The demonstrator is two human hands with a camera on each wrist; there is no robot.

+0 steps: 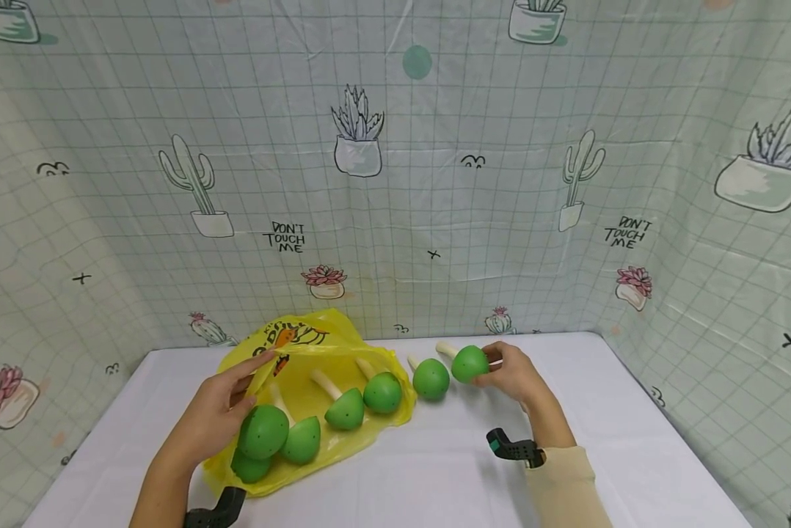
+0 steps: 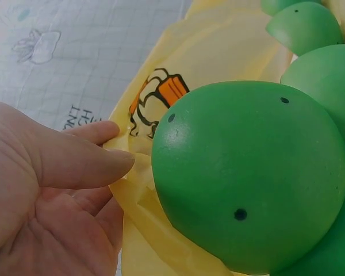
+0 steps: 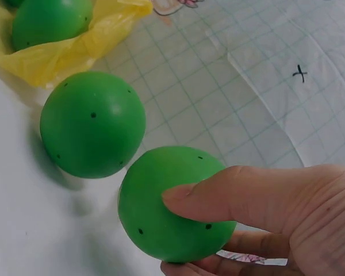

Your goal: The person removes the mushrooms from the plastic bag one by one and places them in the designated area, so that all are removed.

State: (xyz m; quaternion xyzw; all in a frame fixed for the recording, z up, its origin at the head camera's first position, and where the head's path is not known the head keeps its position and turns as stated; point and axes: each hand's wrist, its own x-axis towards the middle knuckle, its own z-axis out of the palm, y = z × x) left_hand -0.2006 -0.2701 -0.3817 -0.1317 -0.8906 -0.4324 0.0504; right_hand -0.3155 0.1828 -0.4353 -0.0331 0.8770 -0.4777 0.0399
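Note:
My left hand [image 1: 207,414] pinches the edge of a yellow plastic bag [image 1: 332,330] between thumb and fingers, at the bag's left side. Several green toy mushrooms with small black dots and pale stems lie in its mouth. The nearest mushroom [image 2: 247,172] fills much of the left wrist view, right beside the pinched film [image 2: 135,198]. On the right, my right hand [image 1: 514,374] grips another green mushroom [image 1: 469,364], its thumb lying across the cap in the right wrist view. Just left of it, one more mushroom [image 3: 92,123] lies on the table outside the bag.
A white cloth covers the table [image 1: 448,469]. Behind it and at both sides hangs a gridded curtain [image 1: 402,213] printed with potted plants. Each wrist wears a black device, the right one [image 1: 514,447] over a beige sleeve [image 1: 563,484].

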